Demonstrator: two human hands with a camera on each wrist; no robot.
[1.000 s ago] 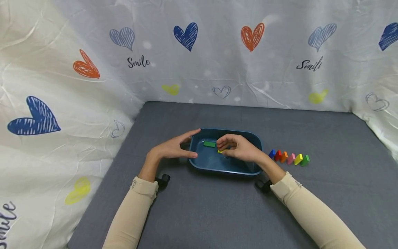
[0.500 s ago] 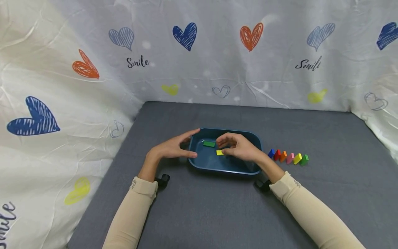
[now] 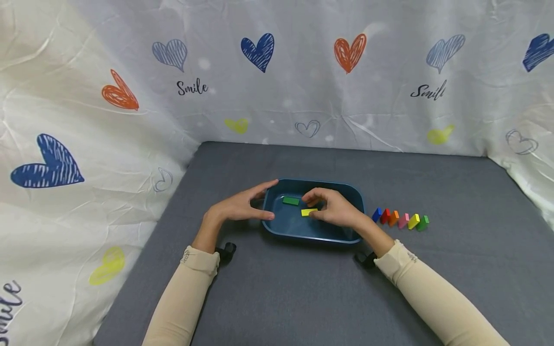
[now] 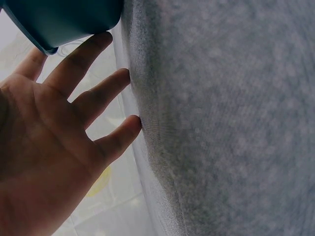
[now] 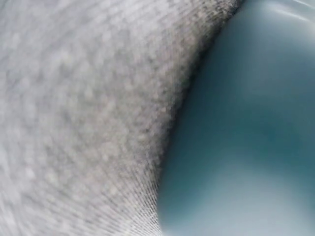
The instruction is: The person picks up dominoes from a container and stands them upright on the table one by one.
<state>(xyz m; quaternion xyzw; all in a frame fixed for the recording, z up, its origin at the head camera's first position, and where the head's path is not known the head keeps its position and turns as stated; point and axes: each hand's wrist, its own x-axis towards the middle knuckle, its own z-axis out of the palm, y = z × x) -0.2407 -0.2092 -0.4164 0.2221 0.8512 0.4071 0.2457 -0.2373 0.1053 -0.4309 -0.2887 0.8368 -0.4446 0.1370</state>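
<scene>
A dark blue-green tray (image 3: 326, 231) stands on the grey cloth. My left hand (image 3: 235, 205) spans its left end, index fingertip by the back rim and thumb along the front left rim. In the left wrist view the left hand's fingers (image 4: 93, 103) are spread and fairly straight beneath the tray's edge (image 4: 74, 29). Inside the tray lie a green domino (image 3: 291, 201) and a yellow domino (image 3: 307, 212). Over them is my right hand (image 3: 332, 207), thumb at the yellow domino's right end, fingers bent loosely above with a gap to the thumb. The right wrist view shows only tray wall (image 5: 246, 128) and cloth.
Right of the tray stands a row of upright dominoes: blue (image 3: 377, 214), red (image 3: 385, 216), orange (image 3: 393, 218), pink (image 3: 404, 221), yellow (image 3: 413, 221) and green (image 3: 423, 223). A heart-printed curtain (image 3: 303, 86) hangs behind and at the left.
More of the yellow domino shows in the tray now, as my right fingers and thumb have moved apart slightly. The left hand, tray and standing dominoes keep their places.
</scene>
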